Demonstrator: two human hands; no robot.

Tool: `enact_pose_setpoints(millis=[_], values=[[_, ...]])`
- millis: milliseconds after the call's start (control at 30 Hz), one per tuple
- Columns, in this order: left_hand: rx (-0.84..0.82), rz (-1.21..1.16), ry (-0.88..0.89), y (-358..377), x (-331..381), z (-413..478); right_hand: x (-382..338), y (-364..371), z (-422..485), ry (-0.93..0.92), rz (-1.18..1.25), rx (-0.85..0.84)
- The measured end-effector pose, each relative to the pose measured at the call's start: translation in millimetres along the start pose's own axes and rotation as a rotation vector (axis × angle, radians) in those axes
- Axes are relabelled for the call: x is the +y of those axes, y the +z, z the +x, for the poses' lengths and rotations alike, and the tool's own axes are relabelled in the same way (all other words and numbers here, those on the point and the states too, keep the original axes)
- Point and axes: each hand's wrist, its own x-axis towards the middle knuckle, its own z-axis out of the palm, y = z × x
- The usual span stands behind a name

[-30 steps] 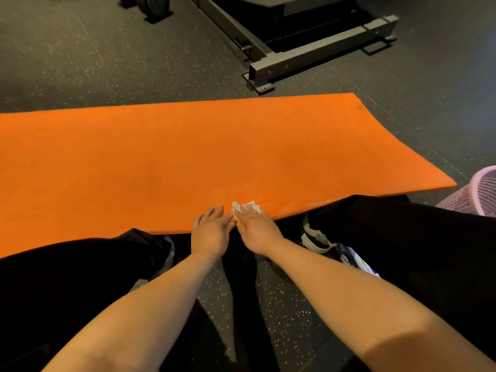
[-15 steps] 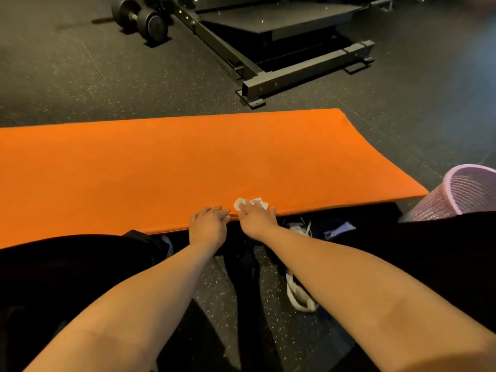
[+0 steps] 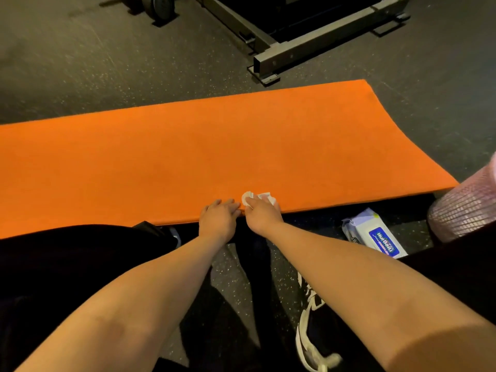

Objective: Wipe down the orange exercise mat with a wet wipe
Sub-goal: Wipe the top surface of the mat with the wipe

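We are crouching at the near long edge of the orange exercise mat [image 3: 188,157], which is lying flat on the dark speckled floor [image 3: 80,65] and running across the view from the left border to its right end. Our right hand [image 3: 262,215] is bunching the wet wipe [image 3: 258,197] under curled fingers and pressing it onto the mat just inside that near edge, with white folds poking out past the fingertips. Our left hand [image 3: 218,220] is resting just beside it, its fingers loosely extended on the mat's edge, holding nothing and touching the right hand.

Beyond the mat's far edge a grey metal equipment frame [image 3: 308,48] is standing on the floor, its foot close to the mat but apart from it. A dumbbell [image 3: 159,6] is sitting further left, at the top of the view.

On our side, a white pack of wipes [image 3: 375,236] with a blue label is lying on the floor to the right of our hands, below the mat's edge. A pink mesh basket [image 3: 467,208] is standing just beside it, near the mat's right corner. Our dark trouser legs [image 3: 67,264] are covering part of the near edge on the left, and a black-and-white shoe [image 3: 311,334] is showing under our right forearm.
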Motion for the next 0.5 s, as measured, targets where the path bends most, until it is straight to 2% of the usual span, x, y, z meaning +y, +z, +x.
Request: enact_pose_setpoints(millis=[133, 267, 500], values=[[-0.020, -0.065, 0.013, 8.5, -16.0, 3.7, 2.5, 1.6, 6.5, -0.024, 0.040, -0.023], [-0.160, -0.056, -0.057, 23.5, -14.2, 12.0, 4.1, 16.9, 17.3, -0.040, 0.049, -0.082], [-0.118, 0.003, -0.178, 26.6, -1.0, 38.3, 21.5, 35.7, 51.3, -0.005, -0.045, -0.027]])
